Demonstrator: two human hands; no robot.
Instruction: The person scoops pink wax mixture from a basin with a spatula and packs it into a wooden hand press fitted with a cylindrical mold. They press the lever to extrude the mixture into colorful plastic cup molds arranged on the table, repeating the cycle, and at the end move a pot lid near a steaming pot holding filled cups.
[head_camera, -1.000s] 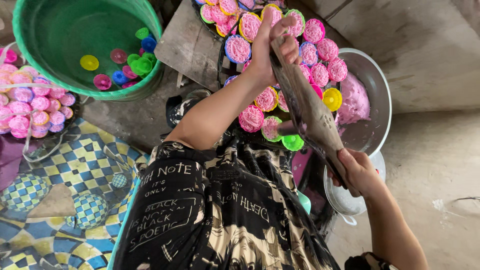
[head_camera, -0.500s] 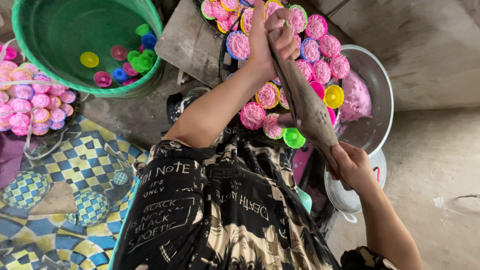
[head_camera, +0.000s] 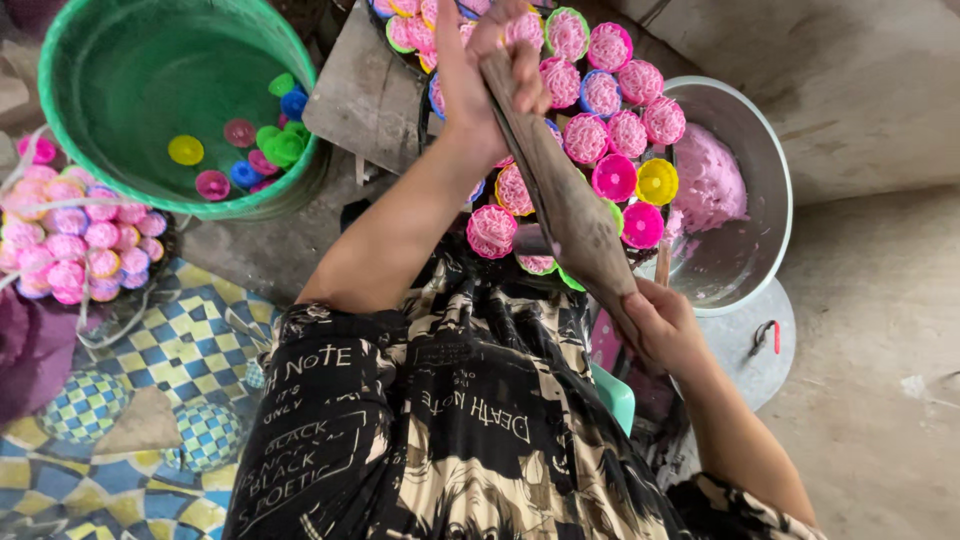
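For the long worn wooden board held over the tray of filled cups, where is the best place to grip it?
Grip the wooden board at its two ends, from above, as the left hand and right hand do now. It is long and flat, lying slantwise over the pink-filled cups, so end grips probably control its tilt best.

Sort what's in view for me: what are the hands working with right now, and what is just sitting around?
In use:
- wooden board, gripped by the left hand and the right hand
- small moulds filled with pink dough under the board
- metal bowl of pink dough

Lying about:
- green tub with empty coloured moulds
- basket of filled moulds
- patterned mat
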